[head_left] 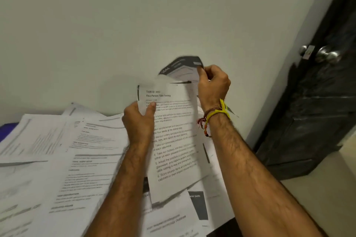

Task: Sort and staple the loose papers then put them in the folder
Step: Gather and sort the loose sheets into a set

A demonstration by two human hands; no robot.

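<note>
Up against the wall, left hand (139, 116) pinches a printed sheet (173, 131) by its edge, right hand (212, 84) grips a dark-headed page (183, 66) just behind it; below both hands, loose papers (67, 159) sprawl over the bench.

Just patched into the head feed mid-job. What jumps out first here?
Both hands hold printed sheets up in mid-frame: the left hand grips the left edge of a page headed "Four-Person Table Setting", and the right hand pinches the top corner of a dark-headed sheet behind it. Loose papers sprawl overlapping across the lower left, and a dark door stands at right.
</note>
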